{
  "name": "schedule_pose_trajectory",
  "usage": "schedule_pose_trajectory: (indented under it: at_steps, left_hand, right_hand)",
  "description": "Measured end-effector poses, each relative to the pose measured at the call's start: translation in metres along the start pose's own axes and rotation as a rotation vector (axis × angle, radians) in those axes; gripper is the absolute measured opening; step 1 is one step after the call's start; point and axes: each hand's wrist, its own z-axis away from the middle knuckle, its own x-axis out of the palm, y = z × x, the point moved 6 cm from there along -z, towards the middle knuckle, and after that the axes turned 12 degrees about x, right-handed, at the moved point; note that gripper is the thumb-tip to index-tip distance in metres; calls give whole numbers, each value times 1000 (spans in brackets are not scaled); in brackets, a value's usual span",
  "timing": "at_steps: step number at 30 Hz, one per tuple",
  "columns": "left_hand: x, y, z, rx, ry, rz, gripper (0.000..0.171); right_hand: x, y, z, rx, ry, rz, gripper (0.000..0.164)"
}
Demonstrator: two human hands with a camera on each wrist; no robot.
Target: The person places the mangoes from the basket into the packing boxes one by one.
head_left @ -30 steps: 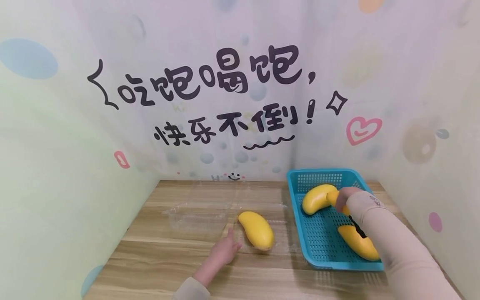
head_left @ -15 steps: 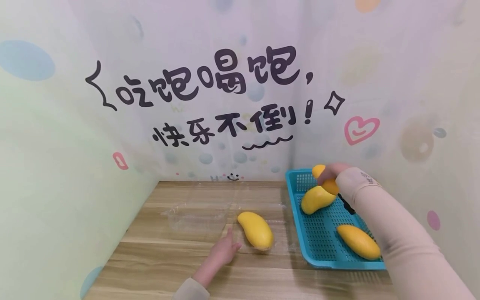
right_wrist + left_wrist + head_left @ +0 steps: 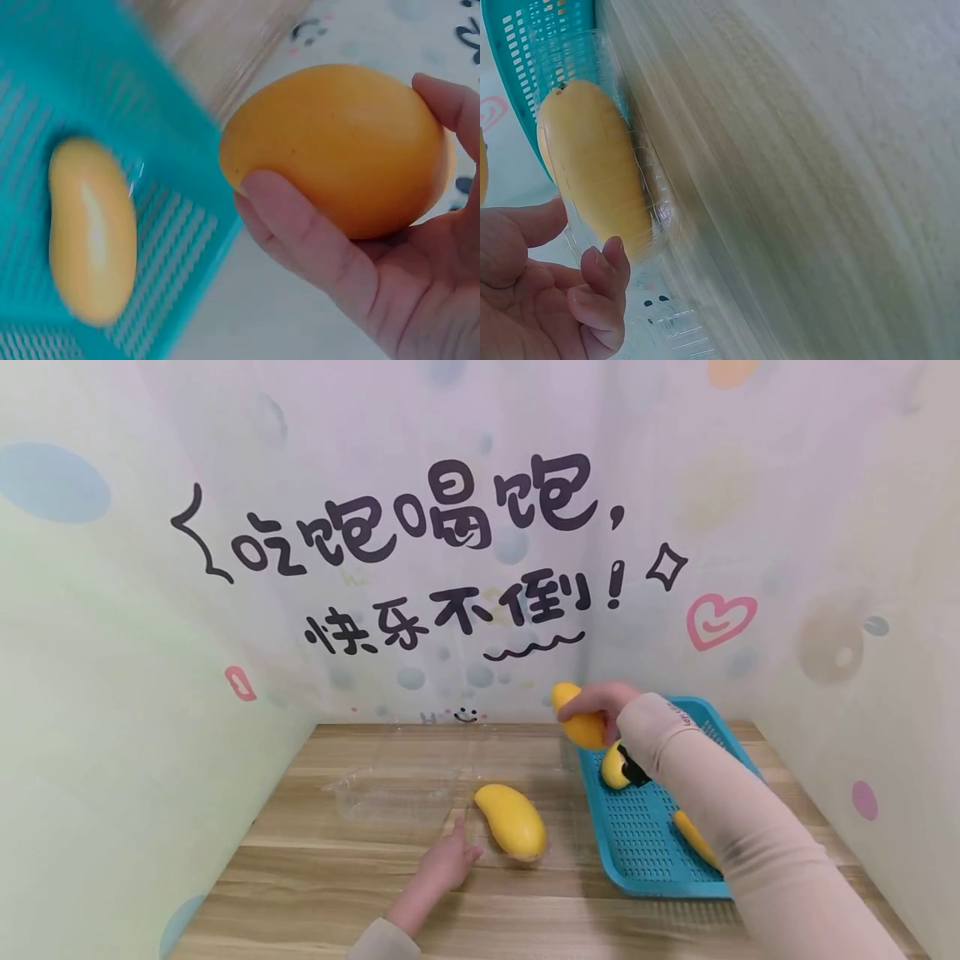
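In the head view my right hand (image 3: pixel 600 703) grips a yellow mango (image 3: pixel 582 720), raised over the left rim of the blue basket (image 3: pixel 611 872). The right wrist view shows the thumb on one side of that mango (image 3: pixel 337 150) and fingers around the other. A second mango (image 3: pixel 512 822) lies in one half of a clear hinged plastic box (image 3: pixel 405 789). My left hand (image 3: pixel 446 860) is at the edge of that half, index finger extended and thumb apart. In the left wrist view its fingertips (image 3: pixel 604 262) are right at the clear wall beside the boxed mango (image 3: pixel 596 161).
The basket holds two more mangoes, one at the back (image 3: pixel 615 768) and one in front (image 3: pixel 696 839), both partly hidden by the right arm. A wood-grain table (image 3: pixel 300 885) bears everything. Behind it stands a printed wall (image 3: pixel 420 435) with black lettering.
My right hand has lifted the mango up out of the basket and carried it left to the basket's left rim. The left hand and the boxed mango have stayed in place.
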Motion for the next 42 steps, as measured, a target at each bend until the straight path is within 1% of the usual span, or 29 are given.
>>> schedule_pose_trajectory:
  at_steps: [3,6,9,12,13,15,17,21,23,24,27,31,34,39,42]
  left_hand:
    - [-1,0,0,4,8,3,65]
    - [-1,0,0,2,7,3,65]
    - [0,-1,0,-4,3,5,64]
    - [0,-1,0,-10,1,4,64]
    - [0,-1,0,-11,2,2,64]
    - [-1,-1,0,-10,4,-3,64]
    - [-1,-1,0,-9,5,-6,64]
    - [-1,-1,0,-4,4,2,64]
    - [-1,-1,0,-1,4,5,64]
    - [-1,-1,0,1,4,7,64]
    - [-1,-1,0,3,2,8,64]
    - [0,-1,0,-1,0,13,65]
    - [0,-1,0,-7,2,6,65]
    - [-1,0,0,-11,8,-6,65]
    - [-1,0,0,-8,12,-2,65]
  right_hand:
    - [19,-5,-12,-2,-56,-75,67]
    - [38,-3,-23,36,-81,-184,67]
    - [55,0,-32,51,-87,-219,65]
    - [70,2,-38,30,-77,-210,64]
    - [74,2,-39,15,-69,-191,63]
    - [83,4,-40,7,-61,-190,61]
    - [91,7,-42,-3,-33,-143,58]
    - [102,13,-49,-5,42,12,50]
    - [107,15,-52,3,58,80,46]
    - [109,17,-54,13,60,94,45]
    - [113,21,-60,34,70,121,43]
    - [114,24,-66,32,84,128,42]
    - [116,25,-64,24,81,157,41]
    - [120,31,-62,47,58,137,42]
    - [122,31,-63,33,65,173,43]
